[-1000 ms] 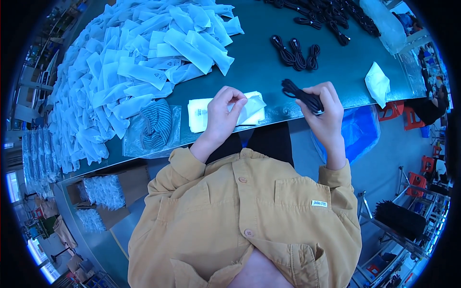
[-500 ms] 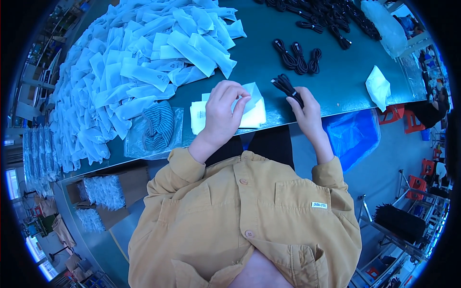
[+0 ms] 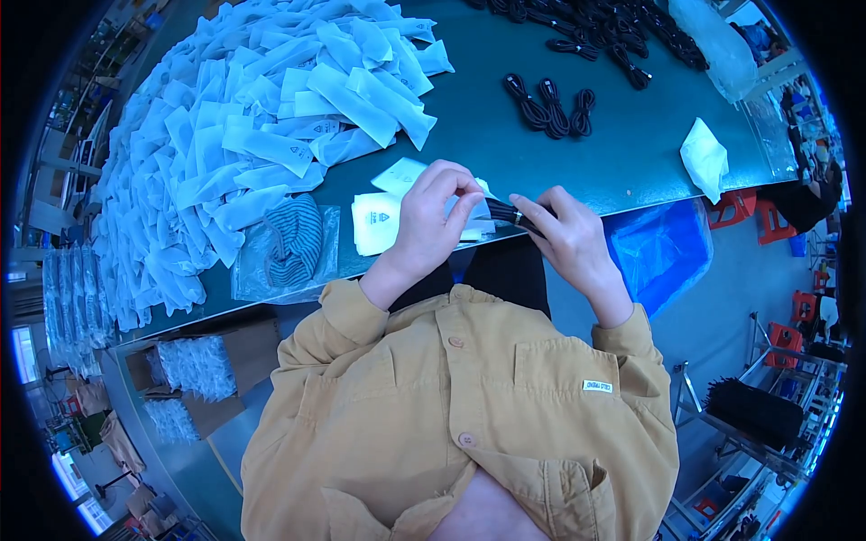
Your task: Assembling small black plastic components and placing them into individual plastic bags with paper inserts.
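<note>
My left hand (image 3: pixel 431 221) is closed in a pinch at the edge of a small translucent bag (image 3: pixel 484 188), over a stack of flat white bags (image 3: pixel 374 221) near the table's front edge. My right hand (image 3: pixel 575 242) grips a coiled black cable (image 3: pixel 508 214). The cable's far end points left and meets the bag's mouth beside my left fingers; whether it is inside, I cannot tell. Farther back on the table lie several coiled black cables (image 3: pixel 553 106).
A large heap of filled translucent bags (image 3: pixel 262 117) covers the table's left side. Beside it lies a striped knitted item (image 3: pixel 296 242) on clear plastic. More black cables (image 3: pixel 613 32) are piled at the back. A white pouch (image 3: pixel 704 160) sits at right, above a blue-lined bin (image 3: pixel 663 257).
My right hand has moved left and lowered the cable from upright to nearly level, bringing it up to the bag. My left hand has shifted slightly right, keeping its pinch.
</note>
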The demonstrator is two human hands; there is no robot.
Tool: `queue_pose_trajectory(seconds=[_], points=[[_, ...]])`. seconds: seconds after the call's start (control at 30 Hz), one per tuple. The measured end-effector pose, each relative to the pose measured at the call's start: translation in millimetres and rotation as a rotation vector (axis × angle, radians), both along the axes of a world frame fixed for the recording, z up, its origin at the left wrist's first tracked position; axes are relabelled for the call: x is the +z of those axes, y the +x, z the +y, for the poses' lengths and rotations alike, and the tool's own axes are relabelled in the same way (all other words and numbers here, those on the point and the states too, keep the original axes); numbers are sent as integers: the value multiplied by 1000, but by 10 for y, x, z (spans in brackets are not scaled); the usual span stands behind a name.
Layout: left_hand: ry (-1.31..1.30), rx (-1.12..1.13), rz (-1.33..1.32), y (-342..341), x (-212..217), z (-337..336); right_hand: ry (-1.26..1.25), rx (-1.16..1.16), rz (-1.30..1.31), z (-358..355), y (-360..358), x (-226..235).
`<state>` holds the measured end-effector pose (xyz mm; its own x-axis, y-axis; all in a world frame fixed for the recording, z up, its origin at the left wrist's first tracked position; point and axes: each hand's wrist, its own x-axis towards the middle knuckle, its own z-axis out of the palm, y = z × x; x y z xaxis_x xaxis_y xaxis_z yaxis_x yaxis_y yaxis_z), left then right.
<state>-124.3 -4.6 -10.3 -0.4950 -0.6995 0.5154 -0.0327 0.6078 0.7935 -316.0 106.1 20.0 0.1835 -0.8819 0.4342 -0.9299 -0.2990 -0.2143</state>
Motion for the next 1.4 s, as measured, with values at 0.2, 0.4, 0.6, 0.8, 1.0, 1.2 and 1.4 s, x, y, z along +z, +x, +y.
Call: queue_pose_trajectory(seconds=[0.2, 0.4, 0.6, 0.8, 1.0, 1.2, 1.4], points=[[-241, -82, -88, -26, 99, 34, 163, -44, -615, -64, 5, -200], [36, -85, 2, -21, 180, -63, -62, 119, -500, -190, 94, -23], [643, -271, 296, 1, 325, -224, -183, 137, -799, -308, 170, 126], [614, -20, 564, 270, 495, -841, -156, 43, -575, -585, 3, 119], [22, 225, -89, 225, 323, -353, -277, -298, 55, -1195, -706, -595], [-95, -2, -354, 59, -283, -6, -14, -431, 142, -1269, -621, -700], [-193, 75, -361, 40, -391, 23, 124, -370, -413, -907, -467, -634]])
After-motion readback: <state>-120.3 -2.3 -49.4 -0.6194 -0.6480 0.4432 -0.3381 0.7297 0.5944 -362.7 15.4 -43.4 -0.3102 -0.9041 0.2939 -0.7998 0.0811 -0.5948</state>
